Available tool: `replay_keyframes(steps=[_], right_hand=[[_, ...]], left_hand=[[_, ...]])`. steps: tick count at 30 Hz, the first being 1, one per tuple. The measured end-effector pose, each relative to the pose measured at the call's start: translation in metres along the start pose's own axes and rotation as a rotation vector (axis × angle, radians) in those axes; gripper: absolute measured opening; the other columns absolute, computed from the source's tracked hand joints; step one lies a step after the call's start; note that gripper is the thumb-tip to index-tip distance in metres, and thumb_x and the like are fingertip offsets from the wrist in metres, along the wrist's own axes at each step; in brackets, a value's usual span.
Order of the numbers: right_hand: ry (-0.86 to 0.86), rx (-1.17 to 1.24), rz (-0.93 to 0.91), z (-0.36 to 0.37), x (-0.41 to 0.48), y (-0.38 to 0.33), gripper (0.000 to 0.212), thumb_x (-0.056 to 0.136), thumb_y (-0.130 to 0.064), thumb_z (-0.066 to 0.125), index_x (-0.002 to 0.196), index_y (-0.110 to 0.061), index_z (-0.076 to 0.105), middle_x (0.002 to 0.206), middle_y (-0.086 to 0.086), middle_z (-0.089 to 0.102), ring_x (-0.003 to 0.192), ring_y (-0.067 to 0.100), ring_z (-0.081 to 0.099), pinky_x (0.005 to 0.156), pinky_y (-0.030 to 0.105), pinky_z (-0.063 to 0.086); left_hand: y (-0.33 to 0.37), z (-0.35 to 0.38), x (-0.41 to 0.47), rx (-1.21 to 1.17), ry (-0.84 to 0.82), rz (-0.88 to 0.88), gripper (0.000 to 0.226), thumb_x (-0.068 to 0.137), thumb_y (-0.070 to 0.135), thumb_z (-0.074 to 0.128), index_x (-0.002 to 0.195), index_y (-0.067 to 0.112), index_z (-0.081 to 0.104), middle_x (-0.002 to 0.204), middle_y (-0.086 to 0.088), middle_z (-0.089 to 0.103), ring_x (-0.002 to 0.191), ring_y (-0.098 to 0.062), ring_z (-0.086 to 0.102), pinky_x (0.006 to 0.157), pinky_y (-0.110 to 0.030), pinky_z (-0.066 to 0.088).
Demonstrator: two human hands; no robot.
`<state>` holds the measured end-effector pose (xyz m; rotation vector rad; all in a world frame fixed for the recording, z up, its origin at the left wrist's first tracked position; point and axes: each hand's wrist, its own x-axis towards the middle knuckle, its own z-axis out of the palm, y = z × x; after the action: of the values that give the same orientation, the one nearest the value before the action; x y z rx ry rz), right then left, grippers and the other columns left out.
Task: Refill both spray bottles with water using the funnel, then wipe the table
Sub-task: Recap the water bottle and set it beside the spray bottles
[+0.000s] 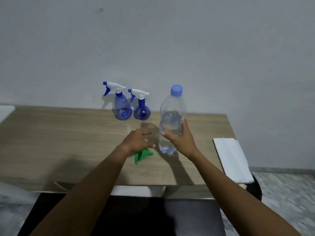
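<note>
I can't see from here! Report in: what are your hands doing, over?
Right hand grips water bottle, cap on. Left hand open over green funnel. Tall spray bottle, round spray bottle: heads on. Nothing blocking.

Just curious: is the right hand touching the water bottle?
Touching. The head view shows the right hand wrapped around the water bottle, thumb across its front.

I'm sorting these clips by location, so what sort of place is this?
Likely a plain room in a home or small office: a wood-grain table against a bare grey wall, a speckled stone-like floor, and only household items, two spray bottles and a water bottle.
</note>
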<state>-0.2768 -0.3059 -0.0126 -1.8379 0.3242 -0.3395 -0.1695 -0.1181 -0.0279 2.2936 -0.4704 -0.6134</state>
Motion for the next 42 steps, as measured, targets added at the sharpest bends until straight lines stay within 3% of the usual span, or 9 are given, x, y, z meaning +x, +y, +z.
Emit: replay_keyframes(steps=[3, 6, 13, 17, 20, 26, 30, 36, 42], right_hand=[[0.022, -0.023, 0.018, 0.005, 0.0, 0.004, 0.086, 0.068, -0.037, 0.094, 0.138, -0.033, 0.044, 0.129, -0.008, 0.066, 0.115, 0.006, 0.065, 0.098, 0.03, 0.055], [0.042, -0.03, 0.054, 0.009, 0.0, 0.007, 0.082, 0.065, -0.026, 0.095, 0.13, -0.032, 0.044, 0.116, -0.007, 0.071, 0.102, 0.008, 0.07, 0.087, 0.03, 0.057], [0.099, -0.051, 0.101, 0.017, 0.001, 0.01, 0.078, 0.063, -0.029, 0.092, 0.124, -0.035, 0.043, 0.106, -0.005, 0.074, 0.094, 0.011, 0.073, 0.08, 0.034, 0.06], [0.11, -0.063, 0.114, 0.02, 0.002, 0.015, 0.081, 0.06, -0.035, 0.09, 0.125, -0.038, 0.041, 0.106, -0.003, 0.073, 0.095, 0.017, 0.073, 0.082, 0.041, 0.062], [0.121, -0.067, 0.139, 0.023, 0.003, 0.019, 0.084, 0.057, -0.035, 0.09, 0.124, -0.039, 0.04, 0.096, -0.002, 0.073, 0.083, 0.02, 0.072, 0.077, 0.045, 0.062], [0.203, -0.096, 0.093, 0.023, 0.004, 0.016, 0.079, 0.063, -0.029, 0.093, 0.125, -0.039, 0.043, 0.103, -0.015, 0.068, 0.093, 0.003, 0.068, 0.076, 0.021, 0.055], [0.27, -0.116, 0.047, 0.015, 0.025, 0.014, 0.08, 0.064, -0.022, 0.094, 0.122, -0.039, 0.041, 0.105, -0.014, 0.065, 0.092, 0.008, 0.066, 0.082, 0.024, 0.053], [0.299, -0.153, -0.016, -0.011, 0.098, 0.008, 0.08, 0.063, -0.022, 0.094, 0.128, -0.027, 0.046, 0.099, -0.019, 0.062, 0.087, -0.001, 0.063, 0.073, 0.016, 0.05], [0.287, -0.175, -0.038, -0.019, 0.147, 0.037, 0.08, 0.063, -0.024, 0.095, 0.127, -0.024, 0.047, 0.106, -0.014, 0.062, 0.095, 0.012, 0.063, 0.075, 0.014, 0.052]], left_hand=[[0.001, 0.003, -0.003, 0.323, -0.049, 0.002, 0.09, 0.061, 0.05, 0.088, 0.142, 0.031, 0.054, 0.14, 0.004, 0.061, 0.124, -0.018, 0.06, 0.095, -0.029, 0.047], [0.0, 0.008, -0.003, 0.687, -0.096, 0.035, 0.101, 0.045, 0.063, 0.082, 0.139, 0.036, 0.054, 0.129, 0.002, 0.058, 0.118, -0.024, 0.055, 0.085, -0.038, 0.045], [-0.007, 0.014, -0.001, 1.015, -0.149, 0.093, 0.093, 0.058, 0.045, 0.086, 0.141, 0.025, 0.049, 0.133, -0.005, 0.05, 0.124, -0.027, 0.046, 0.095, -0.043, 0.042], [-0.011, 0.013, 0.001, 0.986, -0.148, 0.071, 0.075, 0.067, 0.032, 0.082, 0.136, 0.023, 0.052, 0.13, -0.006, 0.051, 0.121, -0.028, 0.049, 0.094, -0.042, 0.043], [-0.01, 0.01, 0.001, 0.947, -0.063, 0.091, 0.061, 0.071, 0.033, 0.076, 0.129, 0.023, 0.058, 0.125, -0.004, 0.055, 0.117, -0.027, 0.051, 0.092, -0.041, 0.043], [-0.014, -0.001, 0.007, 0.72, 0.239, 0.095, 0.056, 0.064, 0.047, 0.076, 0.117, 0.032, 0.065, 0.117, -0.002, 0.043, 0.109, -0.028, 0.039, 0.091, -0.041, 0.04], [-0.007, 0.001, 0.022, 0.5, 0.354, -0.009, 0.054, 0.068, 0.063, 0.071, 0.114, 0.037, 0.063, 0.114, 0.002, 0.053, 0.109, -0.028, 0.042, 0.091, -0.043, 0.035], [0.014, 0.028, 0.064, 0.189, 0.453, -0.028, 0.056, 0.074, 0.049, 0.08, 0.121, 0.025, 0.06, 0.113, -0.002, 0.065, 0.114, -0.029, 0.047, 0.095, -0.04, 0.039], [0.014, 0.056, 0.118, 0.372, 0.544, 0.045, 0.041, 0.076, 0.05, 0.074, 0.102, 0.019, 0.066, 0.104, -0.006, 0.062, 0.097, -0.03, 0.057, 0.09, -0.046, 0.049]])
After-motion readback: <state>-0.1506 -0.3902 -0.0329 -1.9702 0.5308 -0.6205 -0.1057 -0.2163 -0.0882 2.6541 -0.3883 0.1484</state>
